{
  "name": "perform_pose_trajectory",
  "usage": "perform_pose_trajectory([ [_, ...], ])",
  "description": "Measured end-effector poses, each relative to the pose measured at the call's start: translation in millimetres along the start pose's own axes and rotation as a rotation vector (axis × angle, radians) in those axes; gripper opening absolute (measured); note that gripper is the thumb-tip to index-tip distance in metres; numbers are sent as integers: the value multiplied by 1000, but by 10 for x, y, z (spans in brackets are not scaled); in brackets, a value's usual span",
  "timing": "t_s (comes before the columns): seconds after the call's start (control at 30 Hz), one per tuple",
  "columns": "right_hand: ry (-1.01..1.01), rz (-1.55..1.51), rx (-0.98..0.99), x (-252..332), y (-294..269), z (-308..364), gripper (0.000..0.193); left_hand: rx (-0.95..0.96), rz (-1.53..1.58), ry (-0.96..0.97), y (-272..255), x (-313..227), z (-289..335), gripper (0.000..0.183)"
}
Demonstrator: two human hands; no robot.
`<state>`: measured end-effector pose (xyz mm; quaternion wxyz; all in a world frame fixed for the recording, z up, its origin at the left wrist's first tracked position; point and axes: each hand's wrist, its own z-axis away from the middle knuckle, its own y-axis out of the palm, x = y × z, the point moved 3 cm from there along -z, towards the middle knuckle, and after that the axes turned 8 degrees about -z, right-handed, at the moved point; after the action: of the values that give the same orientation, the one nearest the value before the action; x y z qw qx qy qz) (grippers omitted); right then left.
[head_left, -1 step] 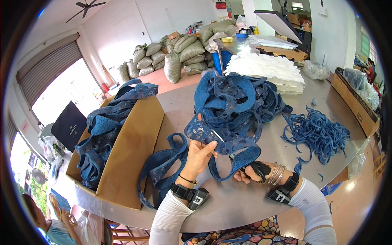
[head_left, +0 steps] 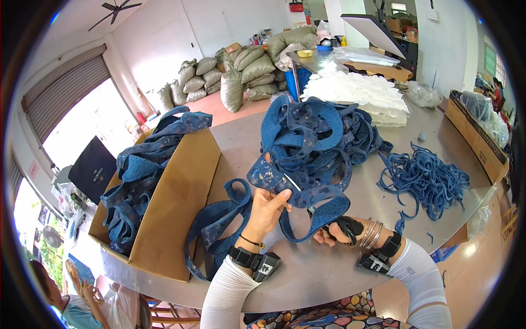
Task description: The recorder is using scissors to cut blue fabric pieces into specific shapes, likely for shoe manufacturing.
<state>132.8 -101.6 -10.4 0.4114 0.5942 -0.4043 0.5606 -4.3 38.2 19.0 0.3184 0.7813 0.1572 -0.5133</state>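
Observation:
My left hand [head_left: 268,208] pinches a blue strip of fabric [head_left: 274,172] with a pale floral pattern between thumb and fingers. A white streak shows on the strip just above my thumb. My right hand [head_left: 334,233] is closed around the black handles of a pair of scissors [head_left: 350,226]; a looped part of the strip hides most of the blades. Behind my hands lies a large tangled heap of the same blue strips [head_left: 312,129]. A loose loop of blue strip [head_left: 205,230] hangs down beside my left wrist.
To the left stands a cardboard box [head_left: 178,205] full of blue strips. A pile of thin blue trimmings [head_left: 424,178] lies on the metal table [head_left: 383,263] at right. White sheets [head_left: 350,93] are stacked at the back. Another person [head_left: 76,301] sits at lower left.

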Motion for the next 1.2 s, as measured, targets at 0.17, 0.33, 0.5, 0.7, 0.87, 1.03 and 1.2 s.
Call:
perform_pose_trajectory([
  [0.17, 3, 93, -18, 30, -12, -16, 42, 37, -70, -26, 67, 12, 7, 33],
  [0.33, -4, 195, 3, 34, -76, -43, 32, 45, -65, -19, 66, 8, 15, 32],
  [0.5, 121, -130, -93, 101, 5, -50, 24, 68, -65, -38, 28, 48, 11, 32],
  [0.7, 123, -98, -179, 51, -26, -51, 25, 33, -34, -45, 20, 36, 32, 51],
  [0.87, 99, 213, -289, -52, -495, 23, 55, 26, -11, -20, 58, -47, 40, 84],
  [1.03, -93, 238, -644, 92, -875, 74, 47, 111, -177, -123, -193, -10, 278, 80],
  [1.2, 16, 999, -1064, 135, -1199, 214, 64, 301, -473, -530, -350, 12, 602, 74],
])
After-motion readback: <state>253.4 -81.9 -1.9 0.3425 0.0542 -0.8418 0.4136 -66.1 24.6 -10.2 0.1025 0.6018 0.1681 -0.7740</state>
